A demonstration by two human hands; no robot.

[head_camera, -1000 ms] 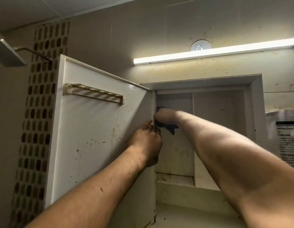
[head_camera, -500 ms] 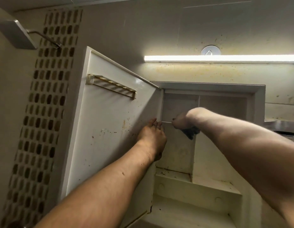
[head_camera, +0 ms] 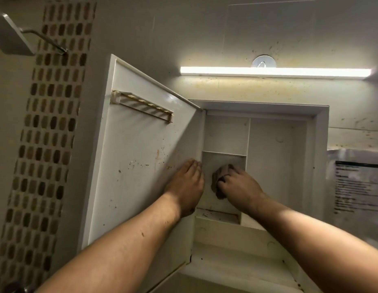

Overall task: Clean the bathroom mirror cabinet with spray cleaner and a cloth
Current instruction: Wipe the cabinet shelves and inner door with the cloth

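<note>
The white mirror cabinet [head_camera: 320, 132] is set in the wall with its door [head_camera: 139, 166] swung open to the left. My left hand [head_camera: 187, 186] rests flat with straight fingers on the stained inside of the door, near the hinge edge. My right hand [head_camera: 238, 187] grips a dark brownish cloth [head_camera: 217, 182] and presses it against the back panel of the small left compartment, below a short shelf [head_camera: 224, 153]. Most of the cloth is hidden under my fingers. No spray bottle is in view.
A slotted rack [head_camera: 141, 107] runs across the top of the door's inner face. Brown dirt lies on the lower ledge [head_camera: 217, 215]. A strip light [head_camera: 274, 71] glows above the cabinet, a shower head [head_camera: 9, 35] hangs at upper left, and a printed notice [head_camera: 359, 187] hangs at right.
My right hand with the cloth has moved down from the upper left compartment to the panel below the short shelf. My left hand stays on the door. The view has tilted and pulled back.
</note>
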